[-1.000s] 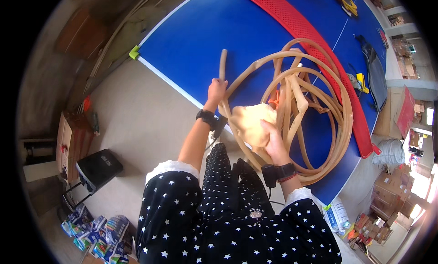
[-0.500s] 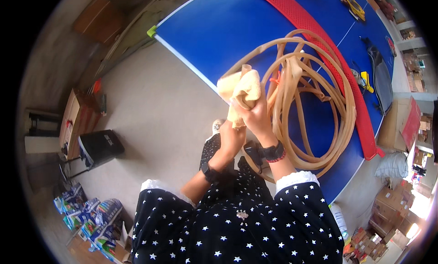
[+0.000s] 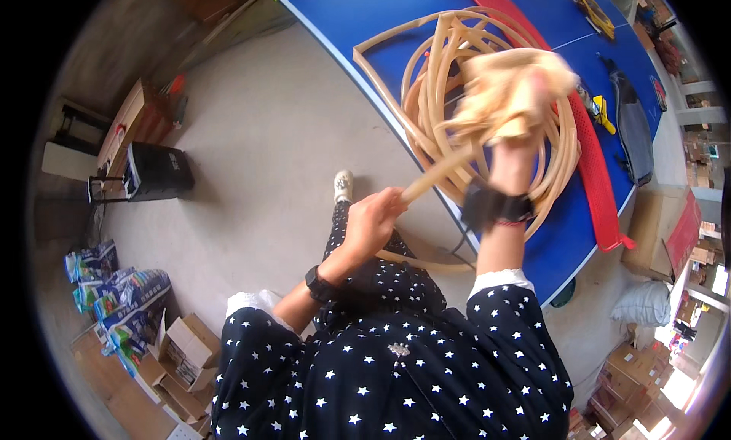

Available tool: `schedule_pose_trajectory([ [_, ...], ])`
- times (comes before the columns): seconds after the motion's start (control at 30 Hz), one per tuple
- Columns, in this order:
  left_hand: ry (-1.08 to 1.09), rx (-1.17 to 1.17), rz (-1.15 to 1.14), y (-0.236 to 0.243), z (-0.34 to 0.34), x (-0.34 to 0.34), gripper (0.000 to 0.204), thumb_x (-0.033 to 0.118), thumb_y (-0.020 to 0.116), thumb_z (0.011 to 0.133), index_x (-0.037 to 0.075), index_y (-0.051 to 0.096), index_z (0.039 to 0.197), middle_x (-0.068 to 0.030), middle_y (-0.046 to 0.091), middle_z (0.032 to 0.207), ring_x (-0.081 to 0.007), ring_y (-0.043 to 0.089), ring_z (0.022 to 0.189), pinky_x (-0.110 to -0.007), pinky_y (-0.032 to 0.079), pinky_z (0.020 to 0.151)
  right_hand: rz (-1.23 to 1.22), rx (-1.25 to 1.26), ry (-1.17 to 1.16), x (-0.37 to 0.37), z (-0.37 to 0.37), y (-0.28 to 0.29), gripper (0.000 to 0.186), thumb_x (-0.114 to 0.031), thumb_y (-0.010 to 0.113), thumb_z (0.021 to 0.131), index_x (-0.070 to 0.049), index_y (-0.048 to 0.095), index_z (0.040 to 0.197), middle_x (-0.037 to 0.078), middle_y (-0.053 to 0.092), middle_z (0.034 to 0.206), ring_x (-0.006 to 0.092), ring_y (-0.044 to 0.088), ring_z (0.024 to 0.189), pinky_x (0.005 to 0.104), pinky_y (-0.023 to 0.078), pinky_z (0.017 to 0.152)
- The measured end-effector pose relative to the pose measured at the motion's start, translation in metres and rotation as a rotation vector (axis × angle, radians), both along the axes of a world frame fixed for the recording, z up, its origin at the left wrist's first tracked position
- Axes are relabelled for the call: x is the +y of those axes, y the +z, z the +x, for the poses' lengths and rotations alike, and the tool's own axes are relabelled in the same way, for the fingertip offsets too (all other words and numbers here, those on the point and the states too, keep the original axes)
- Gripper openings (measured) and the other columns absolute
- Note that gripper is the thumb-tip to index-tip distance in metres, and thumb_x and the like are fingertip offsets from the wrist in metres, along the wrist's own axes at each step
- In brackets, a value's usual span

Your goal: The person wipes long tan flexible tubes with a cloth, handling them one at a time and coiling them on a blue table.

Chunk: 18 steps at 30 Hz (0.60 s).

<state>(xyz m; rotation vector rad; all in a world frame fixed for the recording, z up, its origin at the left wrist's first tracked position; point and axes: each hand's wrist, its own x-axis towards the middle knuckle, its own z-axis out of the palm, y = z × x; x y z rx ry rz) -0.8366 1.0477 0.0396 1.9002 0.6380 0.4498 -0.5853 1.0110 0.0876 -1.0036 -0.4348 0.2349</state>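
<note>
My left hand (image 3: 373, 223) is closed around a tan, translucent hose (image 3: 438, 177), just off the table's near edge. From that grip one stretch slants up right to the cloth, and another curves below my hand across my legs. A yellow cloth (image 3: 487, 90), smeared by motion, is bunched in my right hand (image 3: 529, 109) above the coils. Whether the hose passes inside the cloth cannot be made out. Loose loops of the same hose lie on the blue table (image 3: 343, 21), partly hidden by the cloth and my right arm.
A red perforated strip (image 3: 598, 204) crosses the table. Beyond it lie a yellow coiled cord (image 3: 594, 14), a dark bag (image 3: 630, 120) and a yellow-handled tool (image 3: 603, 114). A black bin (image 3: 160, 171), printed bags (image 3: 133, 295) and an open carton (image 3: 186, 349) stand at left.
My hands have drawn apart: the right swung up and right with the cloth, while the left stayed low on the hose. The view has shifted, and some hose loops lie differently.
</note>
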Motion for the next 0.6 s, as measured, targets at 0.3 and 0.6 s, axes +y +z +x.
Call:
schedule_pose_trajectory([
  [0.3,0.252,-0.129,-0.206,0.006,-0.026,0.000,0.021,0.001,0.059,0.085,-0.001,0.059,0.106,-0.0073,0.069,0.086,-0.0122,0.064,0.080,-0.027,0.051,0.070,-0.353,-0.702,-0.100,-0.087,-0.050,-0.024,0.065,-0.041,0.062,0.084,-0.008,0.038,0.135,0.014,0.035,0.138,0.0290,0.034,0.129,0.0432,0.037,0.104],
  [0.6,0.395,-0.300,-0.448,0.002,-0.043,0.008,0.026,0.003,0.067,0.078,0.000,0.047,0.094,-0.0106,0.067,0.080,-0.0120,0.063,0.073,-0.025,0.049,0.064,-0.139,0.419,0.785,-0.007,-0.158,-0.020,0.089,-0.076,0.026,0.081,-0.004,0.037,0.131,0.010,0.049,0.124,0.0161,0.053,0.111,0.0295,0.047,0.090],
])
